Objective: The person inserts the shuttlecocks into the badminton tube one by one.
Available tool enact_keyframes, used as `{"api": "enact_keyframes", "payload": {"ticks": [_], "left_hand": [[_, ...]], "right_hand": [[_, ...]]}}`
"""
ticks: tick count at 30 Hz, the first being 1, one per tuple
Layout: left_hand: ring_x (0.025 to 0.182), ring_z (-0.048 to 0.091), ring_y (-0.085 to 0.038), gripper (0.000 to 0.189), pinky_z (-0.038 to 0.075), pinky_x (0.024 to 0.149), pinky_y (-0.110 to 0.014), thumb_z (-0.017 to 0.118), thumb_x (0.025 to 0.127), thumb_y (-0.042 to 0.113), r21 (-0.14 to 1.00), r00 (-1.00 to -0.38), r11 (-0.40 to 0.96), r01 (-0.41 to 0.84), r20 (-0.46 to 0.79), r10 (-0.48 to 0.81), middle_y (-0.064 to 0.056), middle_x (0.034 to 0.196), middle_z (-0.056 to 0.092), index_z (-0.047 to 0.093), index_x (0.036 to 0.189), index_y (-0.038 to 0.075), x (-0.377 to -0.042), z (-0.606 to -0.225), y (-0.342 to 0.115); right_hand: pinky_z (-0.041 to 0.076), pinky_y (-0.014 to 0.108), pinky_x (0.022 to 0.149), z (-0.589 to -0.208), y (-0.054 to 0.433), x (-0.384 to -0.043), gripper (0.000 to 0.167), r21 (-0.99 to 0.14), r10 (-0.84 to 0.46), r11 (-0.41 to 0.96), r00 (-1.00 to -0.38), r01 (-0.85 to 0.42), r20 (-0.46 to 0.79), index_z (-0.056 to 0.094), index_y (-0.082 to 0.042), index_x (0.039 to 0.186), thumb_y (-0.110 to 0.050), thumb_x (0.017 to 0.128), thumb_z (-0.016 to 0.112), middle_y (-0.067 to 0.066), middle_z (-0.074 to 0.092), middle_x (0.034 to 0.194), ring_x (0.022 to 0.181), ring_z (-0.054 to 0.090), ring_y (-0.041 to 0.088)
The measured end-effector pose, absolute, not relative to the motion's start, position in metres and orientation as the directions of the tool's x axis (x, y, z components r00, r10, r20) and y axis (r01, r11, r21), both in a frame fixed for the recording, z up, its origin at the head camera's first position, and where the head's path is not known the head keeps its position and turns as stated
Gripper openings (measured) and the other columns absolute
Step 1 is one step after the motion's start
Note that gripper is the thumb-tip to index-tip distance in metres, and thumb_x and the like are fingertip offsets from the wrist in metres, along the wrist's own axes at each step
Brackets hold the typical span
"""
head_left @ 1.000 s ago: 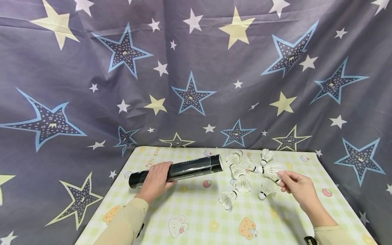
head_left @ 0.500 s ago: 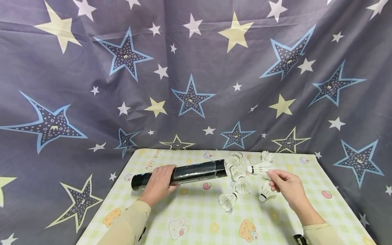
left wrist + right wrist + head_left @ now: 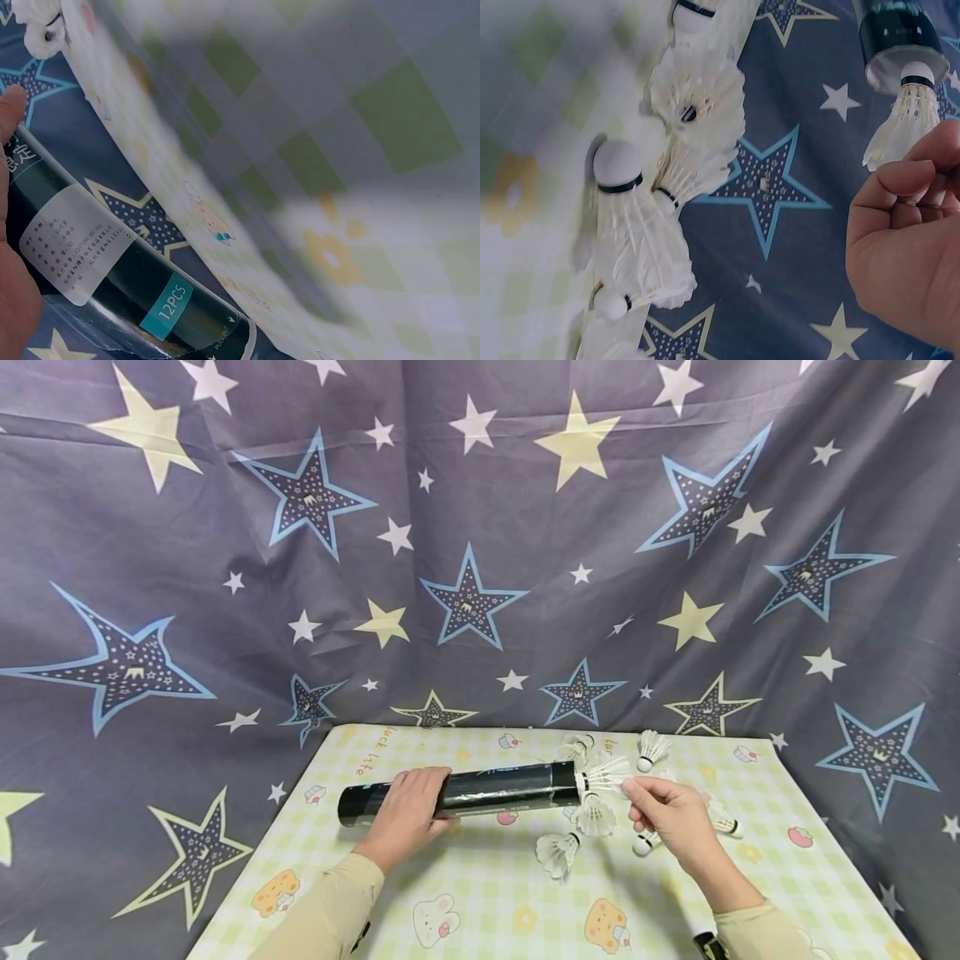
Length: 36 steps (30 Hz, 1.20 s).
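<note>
My left hand (image 3: 408, 810) grips a black shuttlecock tube (image 3: 510, 789) round its body, holding it nearly level above the table. In the left wrist view the tube (image 3: 120, 262) carries a white label and a teal "12PCS" patch. Between thumb and fingers, my right hand (image 3: 671, 822) pinches a white feather shuttlecock (image 3: 609, 772) by its skirt. The right wrist view shows that shuttlecock's (image 3: 911, 112) cork end at the tube's mouth, partly inside the rim. Close to the hands lie loose shuttlecocks, one (image 3: 557, 853) in front of the tube and another (image 3: 596, 817) below its mouth.
More shuttlecocks lie on the right half of the table, including one at the back (image 3: 652, 750) and one right of my hand (image 3: 723, 818). A green-and-white checked cloth (image 3: 480, 877) covers the table. Behind it hangs a starry dark curtain (image 3: 495, 510).
My right hand has carried the pinched shuttlecock leftward from the pile to the tube's mouth. The left hand has shifted the tube slightly right and down, levelling it.
</note>
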<state>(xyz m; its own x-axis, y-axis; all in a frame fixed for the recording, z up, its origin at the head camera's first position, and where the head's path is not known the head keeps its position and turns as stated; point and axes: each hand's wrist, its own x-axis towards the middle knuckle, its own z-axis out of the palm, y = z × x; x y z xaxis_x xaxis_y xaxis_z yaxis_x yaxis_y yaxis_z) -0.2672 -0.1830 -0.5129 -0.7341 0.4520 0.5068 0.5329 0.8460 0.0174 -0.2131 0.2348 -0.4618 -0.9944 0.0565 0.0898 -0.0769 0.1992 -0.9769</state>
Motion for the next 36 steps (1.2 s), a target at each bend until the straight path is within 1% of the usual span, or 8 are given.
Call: {"api": "enact_keyframes", "payload": {"ticks": [6, 12, 16, 21, 27, 36], "left_hand": [[0.122, 0.066, -0.030, 0.085, 0.052, 0.107, -0.050, 0.095, 0.079, 0.048, -0.016, -0.716, 0.842, 0.540, 0.517, 0.469, -0.010, 0.132, 0.069, 0.054, 0.143, 0.010, -0.265, -0.513, -0.178], [0.120, 0.067, -0.028, 0.085, 0.053, 0.105, -0.048, 0.093, 0.080, 0.052, -0.058, -0.696, 0.842, 0.536, 0.535, 0.479, -0.008, 0.130, 0.070, 0.054, 0.144, 0.011, -0.265, -0.515, -0.175], [0.122, 0.067, -0.028, 0.084, 0.052, 0.106, -0.047, 0.092, 0.082, 0.051, -0.055, -0.707, 0.843, 0.535, 0.518, 0.482, -0.008, 0.131, 0.070, 0.054, 0.144, 0.011, -0.264, -0.514, -0.173], [0.123, 0.067, -0.028, 0.082, 0.052, 0.106, -0.048, 0.091, 0.084, 0.049, -0.050, -0.723, 0.843, 0.535, 0.490, 0.488, -0.009, 0.133, 0.069, 0.052, 0.145, 0.011, -0.262, -0.512, -0.172], [0.124, 0.066, -0.028, 0.083, 0.052, 0.107, -0.049, 0.091, 0.084, 0.050, -0.039, -0.733, 0.847, 0.531, 0.481, 0.482, -0.009, 0.135, 0.069, 0.052, 0.146, 0.011, -0.261, -0.511, -0.172], [0.126, 0.065, -0.028, 0.083, 0.051, 0.109, -0.048, 0.090, 0.085, 0.049, -0.028, -0.749, 0.852, 0.523, 0.463, 0.474, -0.009, 0.137, 0.068, 0.052, 0.148, 0.011, -0.260, -0.511, -0.172]], "right_hand": [[0.056, 0.022, 0.057, -0.464, 0.223, -0.213, 0.035, -0.977, 0.006, 0.198, -0.997, -0.078, 0.081, 0.073, 0.011, 0.115, -0.023, 0.105, 0.071, -0.005, 0.067, 0.067, 0.058, 0.064, 0.008], [0.052, 0.020, 0.056, -0.467, 0.214, -0.210, 0.031, -0.971, -0.019, 0.227, -0.997, -0.081, 0.079, 0.076, 0.006, 0.112, -0.023, 0.104, 0.072, -0.004, 0.066, 0.066, 0.057, 0.064, 0.009], [0.054, 0.022, 0.057, -0.469, 0.208, -0.210, 0.030, -0.972, -0.042, 0.218, -0.996, -0.086, 0.078, 0.076, 0.006, 0.112, -0.022, 0.103, 0.073, -0.003, 0.065, 0.066, 0.057, 0.064, 0.009], [0.057, 0.022, 0.059, -0.471, 0.203, -0.210, 0.033, -0.981, -0.073, 0.181, -0.996, -0.064, 0.052, 0.074, 0.009, 0.117, -0.021, 0.104, 0.072, -0.002, 0.065, 0.067, 0.058, 0.063, 0.008], [0.055, 0.021, 0.058, -0.474, 0.202, -0.210, 0.033, -0.982, -0.098, 0.178, -0.994, -0.058, 0.041, 0.073, 0.010, 0.116, -0.021, 0.105, 0.070, -0.002, 0.065, 0.067, 0.058, 0.062, 0.008], [0.053, 0.021, 0.057, -0.481, 0.203, -0.211, 0.034, -0.981, -0.177, 0.173, -0.983, -0.083, 0.052, 0.069, 0.012, 0.121, -0.019, 0.108, 0.066, -0.005, 0.066, 0.069, 0.058, 0.062, 0.006]]}}
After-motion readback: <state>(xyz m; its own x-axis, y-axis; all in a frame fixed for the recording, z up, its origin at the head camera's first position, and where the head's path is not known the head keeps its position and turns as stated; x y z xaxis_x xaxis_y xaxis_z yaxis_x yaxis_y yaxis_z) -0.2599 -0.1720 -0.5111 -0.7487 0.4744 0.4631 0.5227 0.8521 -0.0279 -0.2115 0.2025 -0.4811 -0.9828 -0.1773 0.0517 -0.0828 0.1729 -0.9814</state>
